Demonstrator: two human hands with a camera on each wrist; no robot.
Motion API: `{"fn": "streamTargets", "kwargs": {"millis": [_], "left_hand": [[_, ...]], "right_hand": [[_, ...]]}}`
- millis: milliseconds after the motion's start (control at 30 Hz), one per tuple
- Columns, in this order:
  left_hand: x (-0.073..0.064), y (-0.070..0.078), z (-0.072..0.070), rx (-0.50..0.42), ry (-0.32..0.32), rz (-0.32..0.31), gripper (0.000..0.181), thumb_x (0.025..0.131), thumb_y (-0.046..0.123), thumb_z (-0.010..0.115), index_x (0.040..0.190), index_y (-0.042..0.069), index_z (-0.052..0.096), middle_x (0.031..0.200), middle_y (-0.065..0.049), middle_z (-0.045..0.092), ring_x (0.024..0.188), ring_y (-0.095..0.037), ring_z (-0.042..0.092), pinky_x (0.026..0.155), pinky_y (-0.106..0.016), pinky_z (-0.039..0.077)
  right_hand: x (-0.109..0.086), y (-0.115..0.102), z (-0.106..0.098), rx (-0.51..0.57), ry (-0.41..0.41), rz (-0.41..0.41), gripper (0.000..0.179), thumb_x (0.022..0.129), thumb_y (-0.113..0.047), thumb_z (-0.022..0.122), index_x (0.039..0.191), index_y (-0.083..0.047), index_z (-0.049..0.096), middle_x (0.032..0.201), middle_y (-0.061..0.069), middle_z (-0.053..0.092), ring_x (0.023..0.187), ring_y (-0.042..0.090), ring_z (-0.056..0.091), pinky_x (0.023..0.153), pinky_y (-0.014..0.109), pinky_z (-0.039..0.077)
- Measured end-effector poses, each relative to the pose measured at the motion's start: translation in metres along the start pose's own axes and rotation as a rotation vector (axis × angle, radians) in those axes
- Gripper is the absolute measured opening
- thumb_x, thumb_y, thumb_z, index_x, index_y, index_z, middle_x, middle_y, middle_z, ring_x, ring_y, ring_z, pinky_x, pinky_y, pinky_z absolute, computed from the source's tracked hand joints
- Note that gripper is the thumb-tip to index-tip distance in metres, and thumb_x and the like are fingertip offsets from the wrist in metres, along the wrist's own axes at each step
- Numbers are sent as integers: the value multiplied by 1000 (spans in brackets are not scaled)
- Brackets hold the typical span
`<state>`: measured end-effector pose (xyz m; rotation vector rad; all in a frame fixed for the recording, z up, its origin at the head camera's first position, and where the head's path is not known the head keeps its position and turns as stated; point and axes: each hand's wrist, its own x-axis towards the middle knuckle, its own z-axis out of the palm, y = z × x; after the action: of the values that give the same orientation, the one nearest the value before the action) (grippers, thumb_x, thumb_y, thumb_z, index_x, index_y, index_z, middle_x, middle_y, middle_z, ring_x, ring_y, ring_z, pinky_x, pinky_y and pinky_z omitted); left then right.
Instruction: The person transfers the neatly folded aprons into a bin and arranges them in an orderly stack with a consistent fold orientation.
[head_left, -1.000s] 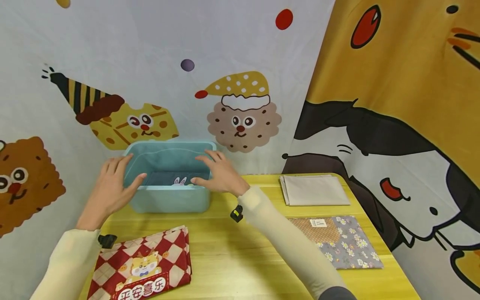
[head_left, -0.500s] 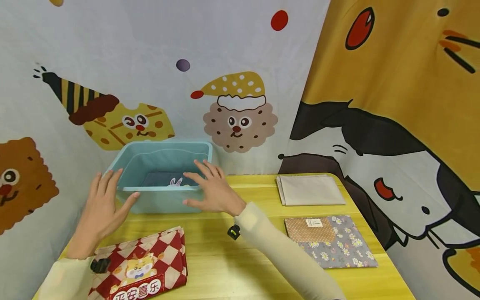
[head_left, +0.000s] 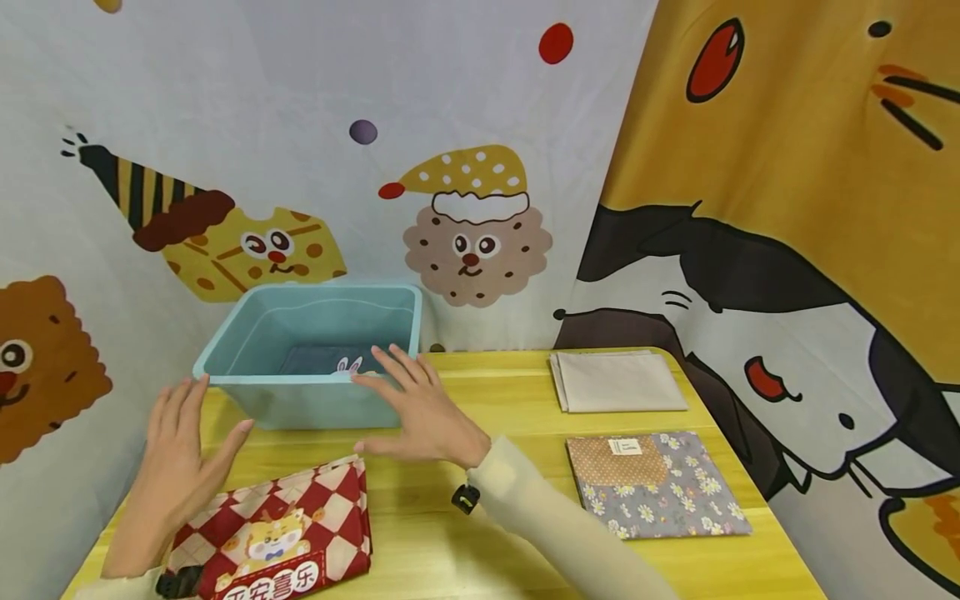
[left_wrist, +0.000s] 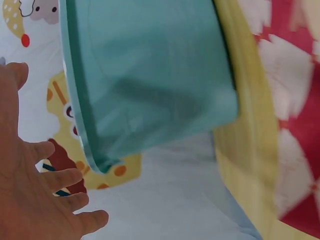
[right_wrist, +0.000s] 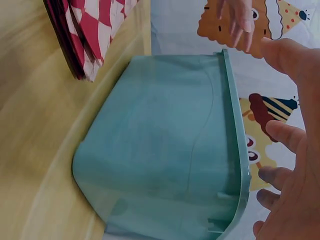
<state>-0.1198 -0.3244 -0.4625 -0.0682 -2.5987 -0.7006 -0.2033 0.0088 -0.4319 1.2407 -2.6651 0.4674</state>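
The bin (head_left: 307,407) is set upright near the table's (head_left: 450,521) back, behind the folded red cloth (head_left: 296,529), presumably so both can be reached, while the left hand (head_left: 171,475) and right hand (head_left: 429,417) are held spread nearby, nothing gripped.

Bin (head_left: 315,404) (item (head_left: 309,360) inside) behind left cloth (head_left: 300,533) on table (head_left: 450,550), right cloth (head_left: 660,483) before rear-right cloth (head_left: 621,382)

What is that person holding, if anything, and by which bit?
Nothing is held: the left grip and the right grip are empty, near the blue bin.
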Motion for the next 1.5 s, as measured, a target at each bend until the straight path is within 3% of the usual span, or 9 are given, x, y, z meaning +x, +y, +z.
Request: {"fn": "streamTargets", "kwargs": {"millis": [300, 533, 800, 967, 1200, 1500], "left_hand": [[-32, -15, 4, 38, -57, -99, 88, 102, 40, 60, 165, 4, 9, 166, -36, 7, 154, -57, -3, 116, -81, -1], [-54, -25, 14, 75, -153, -191, 92, 101, 45, 60, 163, 1, 8, 159, -43, 11, 148, -65, -2, 110, -86, 3], [-73, -34, 26, 117, -302, -175, 90, 101, 48, 61, 157, -8, 18, 149, -48, 20, 136, -69, 12, 108, -86, 10], [-81, -36, 29, 147, -401, -178, 84, 99, 53, 62, 148, -11, 36, 143, -49, 30, 130, -69, 21, 105, -84, 19], [-84, -38, 31, 251, -620, -253, 98, 90, 69, 63, 145, -9, 43, 142, -47, 32, 124, -68, 27, 96, -83, 36], [-86, -41, 32, 231, -676, -283, 102, 85, 69, 69, 148, -7, 41, 145, -46, 27, 126, -68, 23, 97, -83, 36]], "right_hand": [[-12, -12, 10, 53, -11, -47, 86, 89, -68, 65, 161, -35, 31, 175, -4, 1, 163, 25, 0, 128, 60, 14], [-16, -24, 25, 38, -12, -112, 87, 88, -67, 68, 160, -34, 32, 175, 0, 5, 163, 25, 3, 129, 56, 18], [-21, -34, 40, 71, -100, -136, 84, 92, -68, 62, 161, -34, 30, 174, -4, -3, 163, 21, 1, 129, 49, 22], [-24, -36, 61, 95, -186, -131, 82, 93, -69, 59, 161, -36, 29, 174, -6, -1, 162, 20, 2, 129, 46, 21], [-26, -41, 92, 122, -337, -103, 80, 94, -69, 56, 162, -37, 28, 174, -5, 8, 162, 19, 8, 129, 41, 23], [-27, -48, 119, 130, -458, -60, 80, 92, -71, 56, 161, -43, 25, 174, -10, 8, 162, 14, 6, 127, 30, 24]]}}
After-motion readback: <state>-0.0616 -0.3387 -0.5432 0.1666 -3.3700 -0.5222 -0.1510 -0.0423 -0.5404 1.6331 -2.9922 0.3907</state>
